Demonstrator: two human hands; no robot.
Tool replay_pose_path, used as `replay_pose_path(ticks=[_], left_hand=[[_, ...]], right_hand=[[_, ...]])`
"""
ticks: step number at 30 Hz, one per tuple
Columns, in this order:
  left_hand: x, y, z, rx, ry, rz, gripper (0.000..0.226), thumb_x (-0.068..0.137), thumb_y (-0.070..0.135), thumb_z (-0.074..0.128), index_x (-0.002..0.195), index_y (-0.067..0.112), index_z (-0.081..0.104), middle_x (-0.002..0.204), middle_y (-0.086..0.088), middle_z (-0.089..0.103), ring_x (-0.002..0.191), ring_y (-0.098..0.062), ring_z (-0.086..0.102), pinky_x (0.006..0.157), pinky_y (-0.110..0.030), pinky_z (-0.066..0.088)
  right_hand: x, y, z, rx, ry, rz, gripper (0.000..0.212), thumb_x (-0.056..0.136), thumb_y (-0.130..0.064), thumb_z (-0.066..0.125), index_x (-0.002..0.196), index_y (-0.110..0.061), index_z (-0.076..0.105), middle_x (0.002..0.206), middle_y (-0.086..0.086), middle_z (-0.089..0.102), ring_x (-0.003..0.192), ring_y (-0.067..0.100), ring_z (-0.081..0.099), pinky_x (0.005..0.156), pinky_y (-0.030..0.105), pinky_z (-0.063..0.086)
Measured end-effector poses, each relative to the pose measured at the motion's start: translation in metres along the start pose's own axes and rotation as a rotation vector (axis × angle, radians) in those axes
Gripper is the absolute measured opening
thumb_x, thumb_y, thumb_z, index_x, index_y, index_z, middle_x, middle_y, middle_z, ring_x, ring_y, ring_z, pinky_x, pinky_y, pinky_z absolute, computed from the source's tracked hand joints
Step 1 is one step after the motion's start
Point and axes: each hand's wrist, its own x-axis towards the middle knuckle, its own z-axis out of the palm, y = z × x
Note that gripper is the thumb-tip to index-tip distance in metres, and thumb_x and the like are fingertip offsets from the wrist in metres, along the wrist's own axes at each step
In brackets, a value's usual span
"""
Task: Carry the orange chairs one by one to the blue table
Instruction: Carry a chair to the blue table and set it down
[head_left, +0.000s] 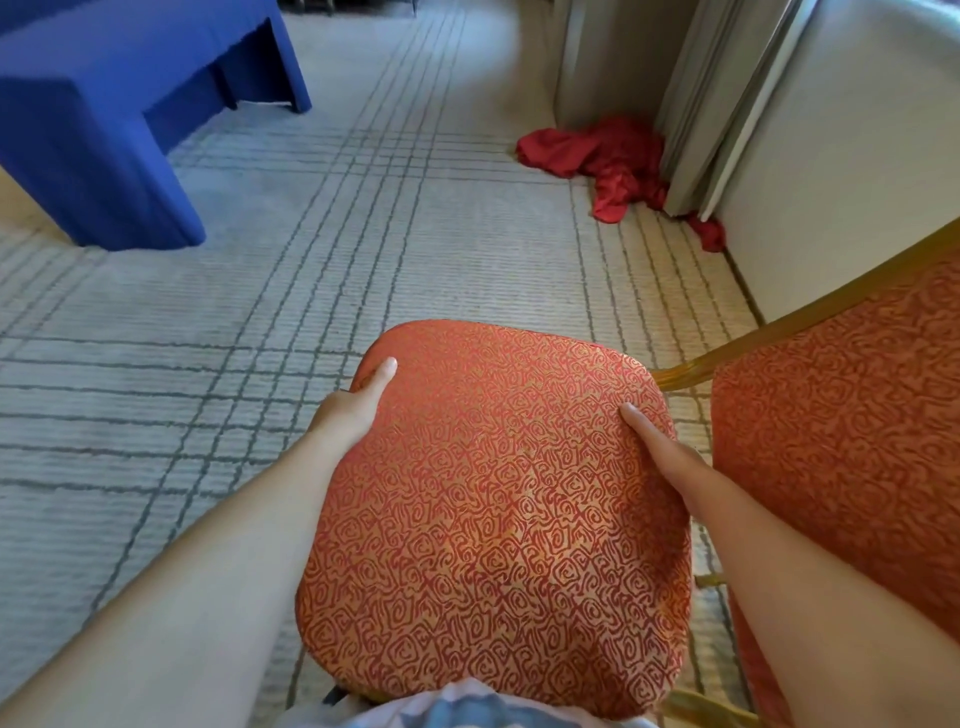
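Orange chair (493, 519): near centre, seat gripped at both edges by left hand (353, 405) and right hand (660, 447), thumbs on top. Blue table (104, 130): far left. Risk: clipping second chair (852, 426) just right, or snagging red cloth (608, 161).

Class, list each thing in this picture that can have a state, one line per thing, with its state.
Held chair: gripped at both seat edges.
Left hand: closed on the seat's left edge.
Right hand: closed on the seat's right edge.
Second chair: untouched, at right.
Blue table: draped to the floor.
Red cloth: crumpled on the carpet.
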Motion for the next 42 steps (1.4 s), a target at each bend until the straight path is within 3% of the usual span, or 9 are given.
replay_pose_path(ticks=[7, 11, 15, 20, 29, 35, 42], left_hand=[[0.082, 0.051, -0.003, -0.017, -0.027, 0.025, 0.109, 0.072, 0.087, 0.041, 0.138, 0.001, 0.048, 0.137, -0.020, 0.052, 0.123, -0.035, 0.052, 0.099, -0.039, 0.041], [0.145, 0.094, -0.023, -0.033, 0.003, 0.037, 0.108, 0.071, 0.088, 0.041, 0.134, 0.001, 0.052, 0.133, -0.020, 0.056, 0.121, -0.035, 0.054, 0.096, -0.037, 0.041], [0.205, 0.131, -0.041, -0.047, 0.038, 0.067, 0.102, 0.074, 0.085, 0.042, 0.129, 0.000, 0.056, 0.131, -0.023, 0.057, 0.121, -0.035, 0.054, 0.099, -0.037, 0.041], [0.273, 0.189, -0.069, -0.079, 0.053, 0.065, 0.104, 0.073, 0.086, 0.042, 0.133, 0.001, 0.054, 0.135, -0.022, 0.054, 0.124, -0.035, 0.052, 0.101, -0.038, 0.040], [0.418, 0.282, -0.075, -0.089, 0.048, 0.032, 0.109, 0.067, 0.091, 0.039, 0.131, 0.005, 0.057, 0.130, -0.021, 0.059, 0.118, -0.034, 0.057, 0.098, -0.038, 0.043], [0.528, 0.394, -0.083, -0.135, 0.122, 0.043, 0.106, 0.071, 0.087, 0.042, 0.134, 0.002, 0.054, 0.136, -0.023, 0.054, 0.125, -0.034, 0.053, 0.103, -0.038, 0.040], [0.629, 0.452, -0.094, -0.154, 0.134, -0.004, 0.096, 0.077, 0.081, 0.044, 0.125, 0.000, 0.060, 0.129, -0.024, 0.059, 0.120, -0.033, 0.057, 0.098, -0.035, 0.042]], right_hand=[[0.057, -0.073, 0.023, 0.014, 0.011, -0.025, 0.131, 0.032, -0.096, 0.063, 0.138, -0.020, 0.055, 0.133, 0.009, 0.060, 0.119, 0.031, 0.057, 0.110, 0.047, 0.040], [0.092, -0.138, 0.048, 0.032, 0.012, -0.057, 0.119, 0.045, -0.092, 0.063, 0.138, -0.019, 0.056, 0.134, 0.010, 0.060, 0.120, 0.031, 0.056, 0.109, 0.046, 0.040], [0.132, -0.205, 0.070, 0.033, 0.030, -0.073, 0.126, 0.034, -0.097, 0.063, 0.134, -0.020, 0.059, 0.128, 0.006, 0.063, 0.115, 0.028, 0.059, 0.108, 0.045, 0.042], [0.169, -0.298, 0.092, 0.012, 0.011, -0.135, 0.113, 0.050, -0.089, 0.065, 0.135, -0.016, 0.058, 0.132, 0.008, 0.061, 0.118, 0.028, 0.057, 0.109, 0.041, 0.040], [0.299, -0.435, 0.126, -0.030, -0.026, -0.136, 0.133, 0.025, -0.096, 0.065, 0.132, -0.017, 0.060, 0.126, 0.008, 0.065, 0.112, 0.028, 0.061, 0.107, 0.043, 0.043], [0.425, -0.571, 0.135, -0.035, -0.066, -0.131, 0.129, 0.028, -0.097, 0.065, 0.132, -0.022, 0.060, 0.124, 0.006, 0.067, 0.110, 0.028, 0.064, 0.107, 0.044, 0.043], [0.508, -0.678, 0.174, -0.114, -0.090, -0.113, 0.124, 0.032, -0.094, 0.068, 0.128, -0.015, 0.063, 0.121, 0.010, 0.068, 0.108, 0.029, 0.065, 0.104, 0.043, 0.046]])
